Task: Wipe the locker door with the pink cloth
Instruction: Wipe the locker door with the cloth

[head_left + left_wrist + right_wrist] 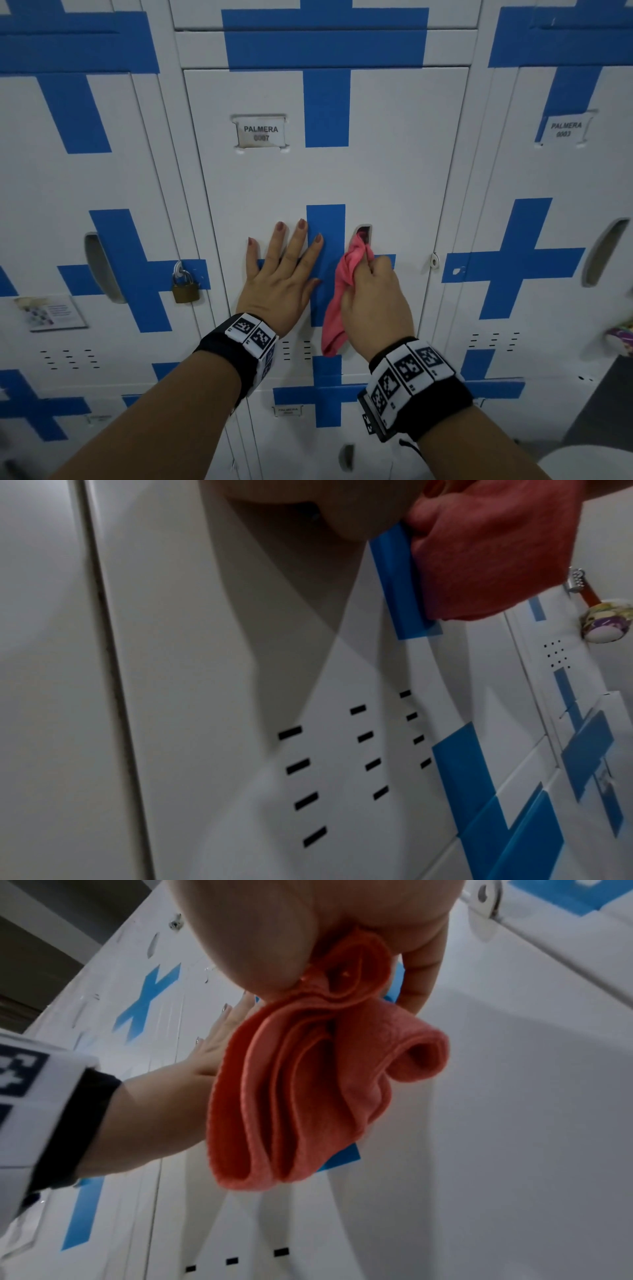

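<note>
The white locker door (pixel 394 164) with blue cross stripes and a "PALMERA 0007" label fills the middle of the head view. My left hand (pixel 284 260) lies flat on it, fingers spread and straight. My right hand (pixel 373 294) grips the bunched pink cloth (pixel 342 294) and holds its top end at the door's recessed handle slot (pixel 363 233). The cloth (pixel 301 1085) hangs in folds below my palm in the right wrist view. In the left wrist view the cloth (pixel 496 555) shows at the upper right over a blue stripe.
A brass padlock (pixel 185 286) hangs on the locker to the left, above a small sticker (pixel 51 311). A hasp (pixel 434 261) sticks out at the door's right edge. Vent slots (pixel 342 764) sit low on the door. A patterned item (pixel 606 623) hangs on the right locker.
</note>
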Demonstrator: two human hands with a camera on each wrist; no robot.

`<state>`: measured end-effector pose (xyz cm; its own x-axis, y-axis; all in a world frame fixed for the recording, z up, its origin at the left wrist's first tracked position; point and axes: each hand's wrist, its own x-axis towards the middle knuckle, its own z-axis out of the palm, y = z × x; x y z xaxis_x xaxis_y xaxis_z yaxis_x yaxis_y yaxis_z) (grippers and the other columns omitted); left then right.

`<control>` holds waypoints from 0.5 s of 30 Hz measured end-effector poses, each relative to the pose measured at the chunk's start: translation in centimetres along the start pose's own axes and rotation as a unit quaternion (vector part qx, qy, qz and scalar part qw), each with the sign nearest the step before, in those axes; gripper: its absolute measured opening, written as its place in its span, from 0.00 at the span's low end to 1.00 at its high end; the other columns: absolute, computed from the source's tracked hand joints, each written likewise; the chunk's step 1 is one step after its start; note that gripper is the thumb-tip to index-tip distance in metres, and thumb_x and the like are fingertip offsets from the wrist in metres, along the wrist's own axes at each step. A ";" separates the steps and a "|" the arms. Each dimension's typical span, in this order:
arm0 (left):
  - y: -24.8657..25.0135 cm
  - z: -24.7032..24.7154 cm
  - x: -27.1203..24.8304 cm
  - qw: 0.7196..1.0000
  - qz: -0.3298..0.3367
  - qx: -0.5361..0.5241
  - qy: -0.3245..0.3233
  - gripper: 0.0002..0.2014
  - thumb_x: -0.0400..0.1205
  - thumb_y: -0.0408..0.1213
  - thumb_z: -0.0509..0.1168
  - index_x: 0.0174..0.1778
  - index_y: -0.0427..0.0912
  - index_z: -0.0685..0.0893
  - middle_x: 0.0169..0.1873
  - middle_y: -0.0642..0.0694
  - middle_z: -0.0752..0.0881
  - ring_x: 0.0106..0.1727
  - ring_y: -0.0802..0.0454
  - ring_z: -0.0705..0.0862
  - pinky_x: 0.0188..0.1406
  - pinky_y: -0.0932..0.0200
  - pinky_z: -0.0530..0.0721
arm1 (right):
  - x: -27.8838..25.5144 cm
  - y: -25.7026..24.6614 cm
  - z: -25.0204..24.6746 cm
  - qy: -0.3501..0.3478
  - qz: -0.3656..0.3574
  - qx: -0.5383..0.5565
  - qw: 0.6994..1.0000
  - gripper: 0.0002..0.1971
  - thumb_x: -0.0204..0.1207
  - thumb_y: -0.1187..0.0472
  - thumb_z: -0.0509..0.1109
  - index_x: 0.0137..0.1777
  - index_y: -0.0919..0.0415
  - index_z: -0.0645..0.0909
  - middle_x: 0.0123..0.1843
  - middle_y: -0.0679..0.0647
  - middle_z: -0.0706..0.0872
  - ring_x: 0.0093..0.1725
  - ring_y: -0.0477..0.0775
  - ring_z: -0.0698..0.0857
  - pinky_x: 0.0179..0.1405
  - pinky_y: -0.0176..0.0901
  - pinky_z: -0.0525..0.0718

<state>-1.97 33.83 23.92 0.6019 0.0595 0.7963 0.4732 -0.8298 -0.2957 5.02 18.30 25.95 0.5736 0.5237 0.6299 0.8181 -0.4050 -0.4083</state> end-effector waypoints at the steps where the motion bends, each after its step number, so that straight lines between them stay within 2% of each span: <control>1: 0.0 0.0 0.0 1.000 0.000 0.000 0.000 0.34 0.83 0.54 0.47 0.83 0.50 0.42 0.82 0.48 0.34 0.82 0.44 0.34 0.76 0.36 0.32 | 0.0 0.0 -0.1 -0.005 0.004 -0.005 1.000 0.18 0.78 0.62 0.59 0.68 0.56 0.71 0.53 0.53 0.71 0.48 0.53 0.75 0.44 0.47 0.81; 5: 0.1 -0.1 0.0 1.000 -0.002 -0.002 0.005 0.33 0.82 0.53 0.48 0.83 0.50 0.46 0.82 0.48 0.34 0.82 0.44 0.34 0.76 0.35 0.33 | -1.3 0.3 0.0 -0.060 0.003 -0.073 0.995 0.20 0.79 0.59 0.58 0.71 0.55 0.68 0.53 0.52 0.71 0.47 0.51 0.72 0.40 0.42 0.75; 8: 0.1 0.0 0.0 1.000 0.001 0.001 0.006 0.34 0.82 0.53 0.49 0.83 0.50 0.45 0.82 0.48 0.34 0.82 0.44 0.34 0.76 0.35 0.33 | -1.7 0.4 0.0 -0.094 0.004 -0.114 0.989 0.20 0.79 0.58 0.58 0.70 0.58 0.68 0.57 0.53 0.72 0.52 0.54 0.74 0.44 0.43 0.75; 11: 0.0 -0.1 0.0 1.000 0.001 0.002 0.006 0.34 0.83 0.53 0.48 0.83 0.50 0.42 0.82 0.48 0.34 0.82 0.44 0.34 0.76 0.35 0.32 | -1.4 -0.1 -0.4 -0.105 0.019 -0.104 0.989 0.18 0.77 0.57 0.59 0.66 0.59 0.72 0.59 0.54 0.74 0.54 0.55 0.77 0.44 0.43 0.74; 15: 0.0 0.0 0.0 1.000 0.001 -0.003 0.006 0.34 0.82 0.53 0.49 0.83 0.50 0.43 0.82 0.48 0.35 0.82 0.44 0.35 0.76 0.35 0.33 | -1.2 -0.8 -0.8 -0.135 0.026 -0.090 0.986 0.14 0.75 0.57 0.60 0.58 0.61 0.75 0.56 0.55 0.79 0.51 0.55 0.81 0.44 0.41 0.74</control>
<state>-2.01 33.80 23.91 0.5950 0.0519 0.8021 0.4681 -0.8336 -0.2933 3.64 17.38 26.08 0.6252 0.6685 0.4028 0.7801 -0.5509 -0.2967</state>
